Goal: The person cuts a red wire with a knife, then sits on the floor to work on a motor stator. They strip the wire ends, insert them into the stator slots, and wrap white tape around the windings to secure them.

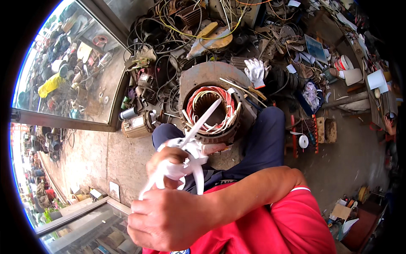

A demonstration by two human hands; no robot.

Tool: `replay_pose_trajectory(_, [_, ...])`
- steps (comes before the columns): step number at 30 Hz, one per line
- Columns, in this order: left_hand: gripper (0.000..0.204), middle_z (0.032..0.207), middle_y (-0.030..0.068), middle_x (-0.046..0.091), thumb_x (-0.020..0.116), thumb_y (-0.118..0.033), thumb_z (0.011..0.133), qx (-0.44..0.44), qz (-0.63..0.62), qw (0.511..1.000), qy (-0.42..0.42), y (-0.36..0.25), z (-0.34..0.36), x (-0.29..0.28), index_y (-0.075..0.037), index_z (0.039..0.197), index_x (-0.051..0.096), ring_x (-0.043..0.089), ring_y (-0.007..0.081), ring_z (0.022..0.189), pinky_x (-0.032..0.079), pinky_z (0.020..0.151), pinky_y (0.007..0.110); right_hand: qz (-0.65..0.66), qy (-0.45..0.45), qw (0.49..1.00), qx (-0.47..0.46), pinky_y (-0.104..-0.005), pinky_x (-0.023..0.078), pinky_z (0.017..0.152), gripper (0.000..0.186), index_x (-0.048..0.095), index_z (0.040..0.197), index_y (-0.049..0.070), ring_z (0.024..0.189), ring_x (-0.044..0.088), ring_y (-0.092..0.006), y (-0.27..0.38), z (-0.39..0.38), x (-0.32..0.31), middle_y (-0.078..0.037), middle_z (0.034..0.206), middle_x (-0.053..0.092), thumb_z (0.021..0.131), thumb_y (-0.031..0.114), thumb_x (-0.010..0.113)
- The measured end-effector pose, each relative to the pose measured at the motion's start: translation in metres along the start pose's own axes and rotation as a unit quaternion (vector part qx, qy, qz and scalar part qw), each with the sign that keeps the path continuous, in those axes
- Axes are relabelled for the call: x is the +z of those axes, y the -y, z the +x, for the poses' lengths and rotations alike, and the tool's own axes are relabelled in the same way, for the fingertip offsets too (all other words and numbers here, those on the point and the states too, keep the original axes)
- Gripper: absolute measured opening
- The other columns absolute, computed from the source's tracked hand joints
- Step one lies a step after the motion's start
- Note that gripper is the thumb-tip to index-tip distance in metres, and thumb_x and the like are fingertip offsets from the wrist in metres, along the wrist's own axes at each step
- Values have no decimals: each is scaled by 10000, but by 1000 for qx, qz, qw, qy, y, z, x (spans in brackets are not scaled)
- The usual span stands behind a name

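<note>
My left hand (165,160) is closed around a tangled bundle of white strip (191,156), with one long end reaching up over the motor stator. My right hand (167,216) crosses low in front of my red shirt, fingers curled on the same strip, partly hiding the left. Between my knees sits a large grey stator housing (201,72) with red and cream windings (227,106) inside it. A white work glove (255,72) and thin rods (237,86) lie on or beside the housing.
Motors (136,129), cables and scrap crowd the far side and right. A glass door frame (63,118) stands at left. A white tape roll (303,141) sits by a red rack, near a block (327,129). Another person's hand (389,126) shows at the far right edge.
</note>
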State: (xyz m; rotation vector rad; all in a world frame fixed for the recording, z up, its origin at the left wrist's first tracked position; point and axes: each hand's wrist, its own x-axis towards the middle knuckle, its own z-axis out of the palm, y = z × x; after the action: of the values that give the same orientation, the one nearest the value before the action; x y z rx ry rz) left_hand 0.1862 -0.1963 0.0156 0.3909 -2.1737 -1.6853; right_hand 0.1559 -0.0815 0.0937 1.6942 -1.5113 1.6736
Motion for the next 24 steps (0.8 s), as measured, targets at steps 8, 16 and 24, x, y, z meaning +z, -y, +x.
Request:
replay_pose_trajectory(8, [431,1115,95,623,570,-441,966,143,-98,979,-110,21,-1,-177,-28,1088,588,644,204,930,544,829,352,-350,76,891,280,-367,538,532,140,608,901,6,644,650,-233,-91,-52,-66,-82,703,603,852,137,596])
replay_pose_trajectory(16, [317,970,42,639,615,-319,951,70,99,983,-137,52,27,-61,-33,1082,579,643,163,845,536,763,307,-109,-16,990,83,-364,502,575,105,600,766,69,696,588,-208,-34,-4,-24,-56,761,573,776,171,618])
replay_pose_trajectory(24, [323,975,72,631,631,-277,924,10,-20,993,-115,24,19,-35,-20,1110,568,639,184,861,536,762,312,-30,-67,997,5,-352,486,513,234,655,918,-25,659,584,-223,-10,11,-25,-64,709,553,775,159,663])
